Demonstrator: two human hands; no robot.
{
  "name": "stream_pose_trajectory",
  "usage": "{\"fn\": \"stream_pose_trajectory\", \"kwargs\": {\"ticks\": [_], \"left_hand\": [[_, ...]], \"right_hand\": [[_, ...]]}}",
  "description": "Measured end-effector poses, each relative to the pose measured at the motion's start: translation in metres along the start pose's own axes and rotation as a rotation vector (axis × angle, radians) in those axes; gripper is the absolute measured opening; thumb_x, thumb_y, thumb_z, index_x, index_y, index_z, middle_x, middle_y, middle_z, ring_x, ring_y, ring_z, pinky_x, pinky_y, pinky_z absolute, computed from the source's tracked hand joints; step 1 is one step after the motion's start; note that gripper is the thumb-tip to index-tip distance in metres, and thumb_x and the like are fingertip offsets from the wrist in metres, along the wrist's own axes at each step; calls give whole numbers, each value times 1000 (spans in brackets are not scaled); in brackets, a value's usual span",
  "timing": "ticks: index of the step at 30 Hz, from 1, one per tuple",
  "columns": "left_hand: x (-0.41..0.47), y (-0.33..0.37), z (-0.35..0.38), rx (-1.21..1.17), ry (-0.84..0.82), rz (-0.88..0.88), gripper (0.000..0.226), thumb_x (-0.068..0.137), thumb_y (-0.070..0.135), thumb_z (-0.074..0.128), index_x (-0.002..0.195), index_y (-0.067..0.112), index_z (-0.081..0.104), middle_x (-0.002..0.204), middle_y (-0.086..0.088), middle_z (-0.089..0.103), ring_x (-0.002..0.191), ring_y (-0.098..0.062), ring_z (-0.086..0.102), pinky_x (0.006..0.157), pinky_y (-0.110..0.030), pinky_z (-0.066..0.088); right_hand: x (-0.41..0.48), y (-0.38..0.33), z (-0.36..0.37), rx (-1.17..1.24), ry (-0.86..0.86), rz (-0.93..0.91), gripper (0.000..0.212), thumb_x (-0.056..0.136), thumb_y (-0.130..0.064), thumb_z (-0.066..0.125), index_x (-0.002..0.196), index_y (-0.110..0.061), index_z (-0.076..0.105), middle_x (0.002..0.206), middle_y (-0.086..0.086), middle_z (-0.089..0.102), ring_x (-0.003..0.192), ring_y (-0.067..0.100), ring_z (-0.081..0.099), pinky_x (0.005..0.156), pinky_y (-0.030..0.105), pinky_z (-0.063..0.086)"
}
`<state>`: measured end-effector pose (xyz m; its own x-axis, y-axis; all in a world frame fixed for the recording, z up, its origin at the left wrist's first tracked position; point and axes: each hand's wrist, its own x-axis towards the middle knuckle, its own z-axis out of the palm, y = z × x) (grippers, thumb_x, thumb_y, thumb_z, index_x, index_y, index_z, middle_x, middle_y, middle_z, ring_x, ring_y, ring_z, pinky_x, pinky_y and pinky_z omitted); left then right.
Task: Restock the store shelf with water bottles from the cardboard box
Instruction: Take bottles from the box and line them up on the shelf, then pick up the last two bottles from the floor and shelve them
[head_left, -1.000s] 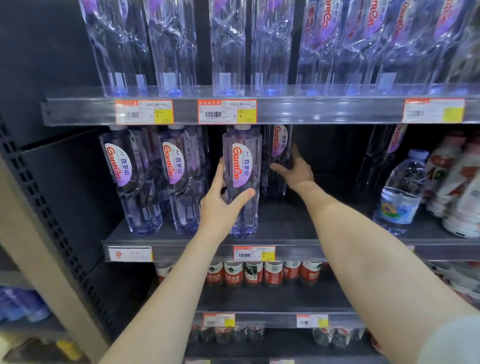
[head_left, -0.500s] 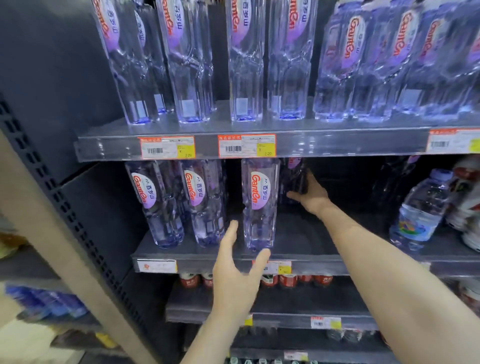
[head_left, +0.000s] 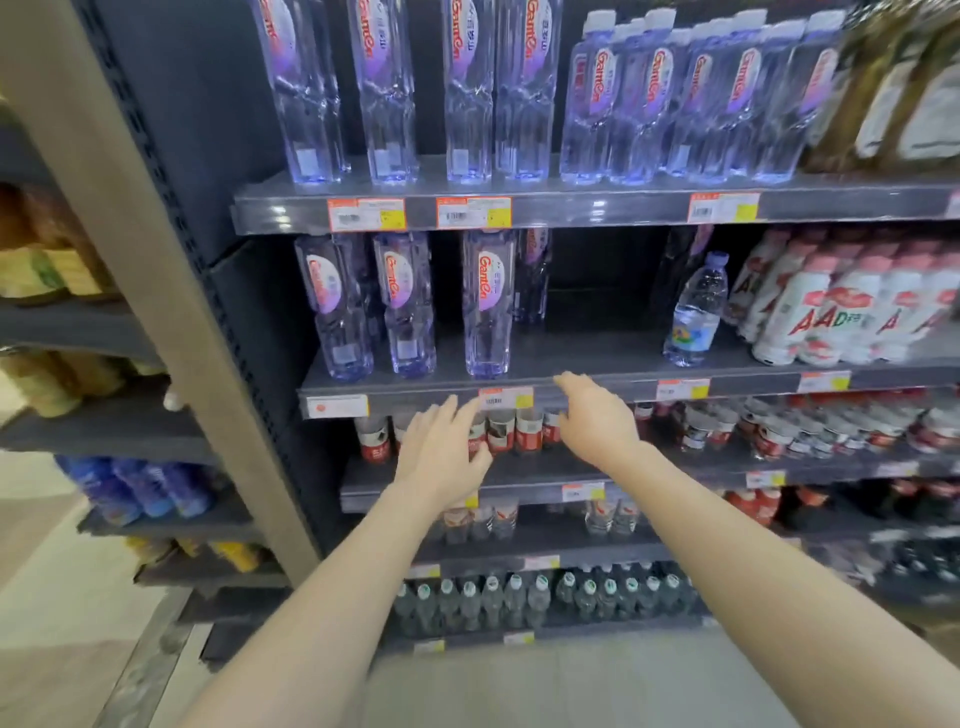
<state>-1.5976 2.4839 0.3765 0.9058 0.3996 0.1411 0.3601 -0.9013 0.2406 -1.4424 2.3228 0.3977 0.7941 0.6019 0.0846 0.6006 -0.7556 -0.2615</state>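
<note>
Head view: three tall clear water bottles (head_left: 487, 306) labelled "Ganten" stand along the left front edge of the dark middle shelf (head_left: 597, 387), with a fourth behind. A small round bottle (head_left: 696, 312) and white bottles (head_left: 831, 317) marked "AD" stand toward its right end. More Ganten bottles fill the shelf above (head_left: 571, 208). Left hand (head_left: 441, 457) and right hand (head_left: 592, 415) hang empty below the front edge, fingers loosely spread.

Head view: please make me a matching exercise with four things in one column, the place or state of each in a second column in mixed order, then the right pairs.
1 left hand
2 round blue-capped bottle
3 white bottles
4 red-labelled drinks

A right end of the half-empty shelf
B one shelf below it
C open, holding nothing
D alone, right of that shelf's gap

Pairs: 1-C, 2-D, 3-A, 4-B
</note>
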Motion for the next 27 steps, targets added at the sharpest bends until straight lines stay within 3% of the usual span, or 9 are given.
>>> {"fn": "stream_pose_trajectory", "kwargs": {"ticks": [3, 5, 9, 12, 14, 18, 21, 24, 27], "left_hand": [[-53, -4, 2, 47, -26, -72, 69, 103, 47, 48, 165, 23, 30, 169, -11, 34, 150, -33, 39, 123, -44, 31], [-93, -9, 6, 121, -39, -112, 72, 102, 50, 46, 166, 23, 28, 167, -11, 37, 148, -34, 42, 121, -45, 34], [-193, -18, 16, 140, -98, -260, 70, 101, 48, 46, 164, 22, 31, 163, -15, 42, 142, -36, 48, 117, -47, 37], [-270, -27, 21, 154, -188, -336, 70, 103, 49, 45, 165, 23, 27, 164, -16, 38, 141, -39, 48, 117, -47, 36], [-310, -42, 21, 158, -207, -394, 70, 103, 48, 44, 165, 23, 26, 160, -15, 41, 139, -39, 48, 118, -50, 35], [-373, -87, 26, 119, -226, -537, 68, 102, 46, 48, 163, 23, 29, 159, -15, 43, 139, -40, 48, 119, -49, 33], [-410, -134, 33, 87, -281, -610, 65, 105, 45, 47, 163, 22, 29, 160, -17, 39, 143, -40, 44, 119, -46, 32], [-440, -186, 37, 111, -314, -638, 57, 103, 44, 47, 154, 20, 38, 146, -14, 49, 129, -37, 54, 108, -43, 38], [-469, -244, 47, 141, -376, -658, 57, 102, 46, 44, 152, 18, 39, 141, -13, 52, 125, -36, 54, 108, -43, 38]], "right_hand": [[-59, -15, 10, -29, -61, -37, 39, 95, -11, 55, 134, -17, 54, 145, 10, 57, 130, 36, 58, 89, 42, 54], [-101, -27, 17, -70, -102, -63, 23, 96, -13, 57, 119, -15, 53, 131, 12, 61, 115, 37, 64, 78, 39, 51], [-184, -54, 39, -110, -182, -165, 59, 102, -16, 57, 158, -15, 37, 160, 9, 42, 143, 32, 46, 102, 43, 52], [-238, -79, 51, -120, -250, -208, 50, 103, -17, 57, 150, -13, 43, 147, 12, 51, 120, 32, 57, 84, 38, 50], [-265, -99, 61, -127, -253, -257, 45, 101, -15, 56, 145, -12, 47, 147, 11, 51, 111, 32, 58, 83, 38, 47], [-299, -144, 93, -155, -284, -342, 52, 98, -18, 56, 148, -11, 44, 150, 8, 48, 136, 30, 47, 110, 43, 43], [-314, -184, 123, -141, -338, -347, 49, 96, -18, 56, 144, -12, 46, 146, 10, 49, 132, 33, 49, 107, 42, 43], [-323, -230, 163, -130, -398, -361, 54, 99, -18, 54, 151, -12, 41, 152, 8, 46, 142, 31, 42, 112, 40, 38], [-327, -281, 208, -113, -476, -327, 55, 97, -15, 51, 151, -11, 41, 154, 9, 44, 143, 30, 41, 113, 39, 36]]}}
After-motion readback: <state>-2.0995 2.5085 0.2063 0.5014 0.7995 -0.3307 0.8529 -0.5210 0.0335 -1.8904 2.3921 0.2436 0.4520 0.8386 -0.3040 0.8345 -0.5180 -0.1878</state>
